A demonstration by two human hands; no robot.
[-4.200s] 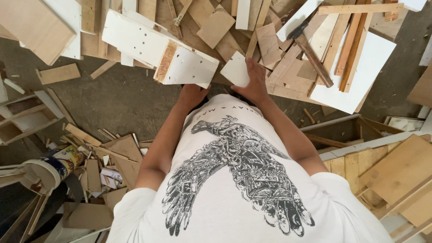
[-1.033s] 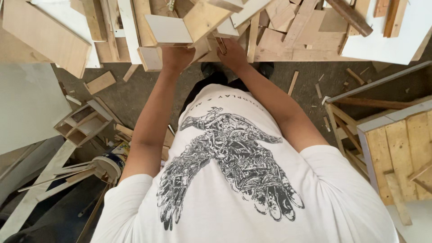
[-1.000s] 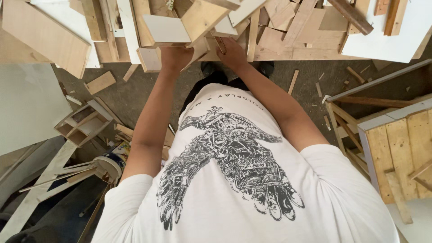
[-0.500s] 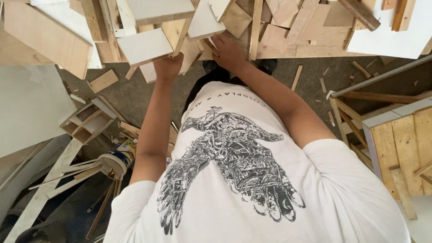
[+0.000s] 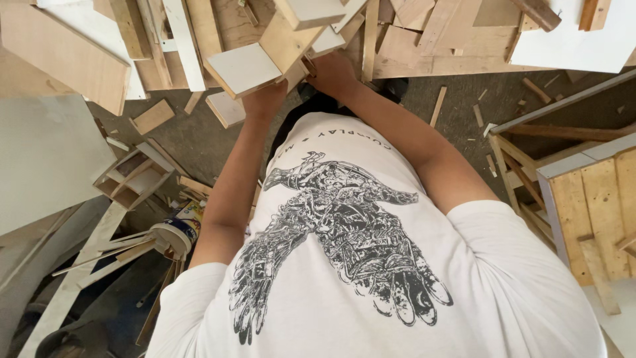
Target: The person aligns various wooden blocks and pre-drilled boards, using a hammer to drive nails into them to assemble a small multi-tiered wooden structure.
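White-faced board [image 5: 244, 67] gripped by left hand [image 5: 265, 99], plywood block [image 5: 286, 43] met by right hand [image 5: 331, 69] (grip cannot be told), scrap pile [image 5: 430, 40] behind.

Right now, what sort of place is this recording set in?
Probably a carpentry workshop or wood scrap area: a heap of offcut boards, wood chips on the floor, and a wooden frame. Both hands, left and right, reach into the heap.
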